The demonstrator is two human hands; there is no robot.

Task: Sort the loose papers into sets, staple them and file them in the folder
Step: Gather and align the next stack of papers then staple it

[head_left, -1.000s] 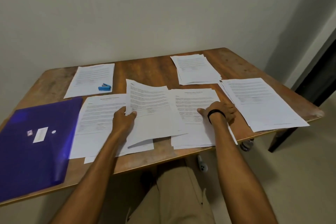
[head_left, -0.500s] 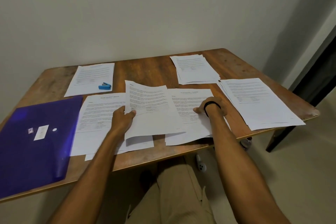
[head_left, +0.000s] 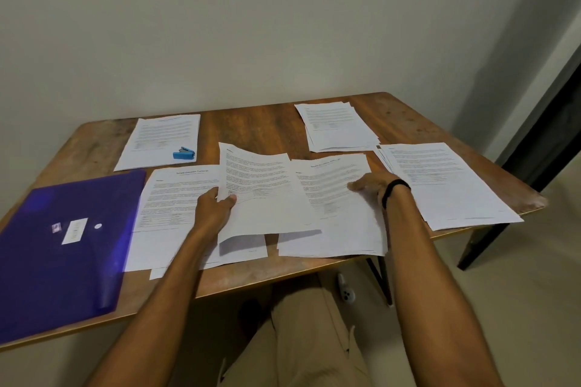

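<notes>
My left hand [head_left: 213, 207] pinches the left edge of a printed sheet [head_left: 261, 195], lifted slightly off the wooden table [head_left: 261, 129]. My right hand [head_left: 375, 187], a black band on its wrist, rests with fingers spread on the middle paper pile [head_left: 333, 217] near the front edge. Another pile [head_left: 169, 207] lies under my left arm. More paper sets lie at the back left [head_left: 160, 138], back right [head_left: 336, 126] and right [head_left: 446, 182]. A small blue stapler [head_left: 184, 153] sits on the back-left set. The purple folder [head_left: 63, 245] lies shut at the left.
The table stands against a plain wall. The folder overhangs the front-left table edge. A dark door frame [head_left: 547, 122] rises at the right. My beige-trousered legs and a small white object [head_left: 345, 292] on the floor show below the front edge.
My right hand slid left over the middle pile and shifted its top sheets towards me. My left hand kept hold of its sheet with little movement.
</notes>
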